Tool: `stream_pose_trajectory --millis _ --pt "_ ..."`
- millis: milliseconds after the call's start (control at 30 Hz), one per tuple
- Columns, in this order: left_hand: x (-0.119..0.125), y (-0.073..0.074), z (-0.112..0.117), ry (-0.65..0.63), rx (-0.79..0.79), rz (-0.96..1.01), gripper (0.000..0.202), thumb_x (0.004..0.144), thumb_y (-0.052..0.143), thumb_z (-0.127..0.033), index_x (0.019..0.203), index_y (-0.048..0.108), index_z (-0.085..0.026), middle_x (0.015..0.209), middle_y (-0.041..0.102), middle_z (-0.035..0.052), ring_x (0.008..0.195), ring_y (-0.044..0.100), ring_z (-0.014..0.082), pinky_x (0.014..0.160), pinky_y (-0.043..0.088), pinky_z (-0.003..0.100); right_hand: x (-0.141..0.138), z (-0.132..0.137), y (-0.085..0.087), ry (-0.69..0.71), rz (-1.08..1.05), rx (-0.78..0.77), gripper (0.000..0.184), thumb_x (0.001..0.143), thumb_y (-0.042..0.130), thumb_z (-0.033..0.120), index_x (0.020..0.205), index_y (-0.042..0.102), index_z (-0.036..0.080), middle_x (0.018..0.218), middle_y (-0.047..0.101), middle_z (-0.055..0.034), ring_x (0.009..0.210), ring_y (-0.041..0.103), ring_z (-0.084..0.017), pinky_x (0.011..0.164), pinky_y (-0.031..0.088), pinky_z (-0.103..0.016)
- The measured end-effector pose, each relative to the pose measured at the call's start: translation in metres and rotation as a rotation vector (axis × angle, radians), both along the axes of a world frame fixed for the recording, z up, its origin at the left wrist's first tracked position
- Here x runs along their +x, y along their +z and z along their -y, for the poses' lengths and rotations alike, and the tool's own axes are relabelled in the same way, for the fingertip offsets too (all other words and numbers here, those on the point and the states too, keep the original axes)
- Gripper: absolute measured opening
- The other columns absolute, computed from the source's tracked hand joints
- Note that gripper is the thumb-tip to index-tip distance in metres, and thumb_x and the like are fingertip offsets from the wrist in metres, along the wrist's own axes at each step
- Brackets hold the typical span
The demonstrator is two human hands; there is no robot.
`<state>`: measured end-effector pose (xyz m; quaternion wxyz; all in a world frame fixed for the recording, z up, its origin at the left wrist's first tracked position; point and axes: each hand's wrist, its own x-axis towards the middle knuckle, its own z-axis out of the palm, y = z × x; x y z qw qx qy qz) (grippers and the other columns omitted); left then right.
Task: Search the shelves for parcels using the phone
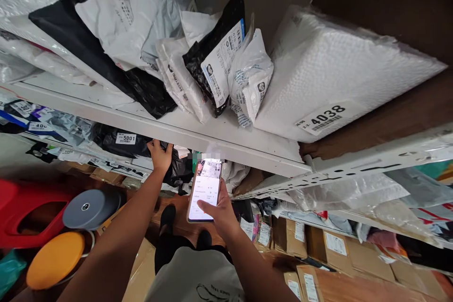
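View from the head camera, looking down along a rack of shelves. The left hand (160, 153) reaches forward under the upper shelf (212, 134) and lies on a black parcel (179, 170) on the level below. Its fingers bend over the parcel's top edge, but it cannot be told whether they grip it. Just to the left of this hand lies another black bag with a white label (125, 138) reading 5001.

The right hand (220, 212) is closed around a phone (204, 188), held upright in front of the shelf edge, between the two forearms. The thumb rests across the lower part of the lit screen, which shows a picture of a shipping label above lines of text too small to read.

On the upper shelf, a large white padded parcel (336, 66) marked 4038 leans at the right. Beside it stands a row of small black and white mail bags (219, 66). Further bags are heaped at the upper left.

Below left, a grey round stool (90, 207) and an orange round stool (54, 259) stand near a red plastic item (21, 217). At the lower right, cardboard boxes (339, 250) with labels fill the bottom level.
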<state>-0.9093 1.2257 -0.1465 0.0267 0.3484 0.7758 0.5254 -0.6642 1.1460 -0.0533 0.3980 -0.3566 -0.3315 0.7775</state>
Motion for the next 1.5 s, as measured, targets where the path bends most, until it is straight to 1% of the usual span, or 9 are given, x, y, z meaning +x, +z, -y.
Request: stream_pose_trajectory --millis 100,267,400,633,833,933,1133,1400,1500 --pt "0.0 0.0 -0.001 0.0 0.008 -0.004 0.045 0.073 0.063 -0.03 0.113 0.055 -0.01 0.108 0.042 0.0167 0.114 0.046 0.0339 0.109 0.036 0.048 0.002 0.0 0.0 -0.001 -0.042 -0.028 0.071 0.052 0.081 0.016 0.113 0.047 0.028 0.105 0.07 0.0003 0.096 0.066 -0.024 0.084 0.051 -0.036" --pt "0.0 -0.003 -0.002 -0.009 0.017 -0.013 0.044 0.073 0.063 -0.029 0.113 0.056 -0.011 0.109 0.042 0.0164 0.115 0.046 0.0339 0.109 0.036 0.048 0.005 -0.003 0.004 -0.015 -0.116 -0.153 0.061 0.053 0.063 0.013 0.11 0.05 0.029 0.101 0.073 0.0022 0.099 0.066 -0.027 0.085 0.051 -0.039" --pt "0.0 -0.004 -0.002 -0.014 0.023 -0.019 0.045 0.074 0.063 -0.03 0.114 0.056 -0.011 0.108 0.042 0.0162 0.114 0.046 0.0332 0.11 0.035 0.048 0.003 -0.004 0.01 -0.018 -0.124 -0.179 0.059 0.051 0.06 0.014 0.108 0.052 0.029 0.096 0.074 0.003 0.096 0.067 -0.028 0.083 0.052 -0.041" --pt "0.002 0.0 -0.001 -0.007 0.027 -0.012 0.042 0.072 0.063 -0.027 0.112 0.056 -0.016 0.108 0.042 0.0145 0.117 0.045 0.0328 0.11 0.036 0.049 0.002 -0.004 0.006 -0.041 -0.102 -0.131 0.048 0.062 0.071 0.024 0.107 0.053 0.029 0.097 0.075 0.0023 0.09 0.07 -0.027 0.082 0.053 -0.042" --pt "0.002 0.0 0.0 -0.016 0.023 -0.003 0.045 0.072 0.062 -0.027 0.114 0.055 -0.013 0.109 0.041 0.0153 0.116 0.046 0.0339 0.109 0.036 0.049 0.006 -0.002 0.004 0.015 -0.095 -0.066 0.062 0.053 0.067 0.012 0.11 0.05 0.03 0.099 0.075 0.0026 0.095 0.069 -0.028 0.079 0.053 -0.04" --pt "0.002 -0.001 0.0 -0.011 0.012 0.005 0.045 0.074 0.063 -0.027 0.116 0.054 -0.014 0.109 0.041 0.0151 0.117 0.046 0.0339 0.109 0.036 0.05 0.008 -0.001 0.002 0.041 -0.078 -0.033 0.062 0.057 0.07 0.013 0.113 0.049 0.03 0.103 0.073 0.0011 0.095 0.068 -0.027 0.078 0.053 -0.039" --pt "0.002 0.0 -0.001 -0.006 0.004 -0.002 0.044 0.073 0.063 -0.027 0.114 0.055 -0.013 0.11 0.042 0.016 0.119 0.044 0.0346 0.11 0.036 0.049 0.005 0.001 -0.002 0.021 -0.024 0.02 0.067 0.058 0.081 0.014 0.114 0.047 0.029 0.108 0.071 0.0001 0.098 0.067 -0.022 0.086 0.051 -0.036" --pt "0.002 -0.002 -0.001 -0.008 0.01 -0.006 0.044 0.072 0.063 -0.024 0.114 0.054 -0.013 0.11 0.042 0.0155 0.117 0.047 0.0337 0.11 0.036 0.048 0.007 0.003 -0.005 0.057 -0.093 -0.005 0.067 0.057 0.079 0.014 0.116 0.049 0.029 0.106 0.073 0.0019 0.095 0.067 -0.022 0.082 0.05 -0.033" --pt "0.003 0.0 -0.001 -0.002 0.009 -0.001 0.044 0.072 0.063 -0.025 0.114 0.054 -0.013 0.111 0.042 0.0156 0.118 0.047 0.0335 0.109 0.037 0.048 0.006 0.003 -0.004 0.02 -0.092 -0.054 0.064 0.057 0.077 0.015 0.114 0.051 0.029 0.106 0.074 0.0019 0.096 0.067 -0.023 0.083 0.051 -0.034"
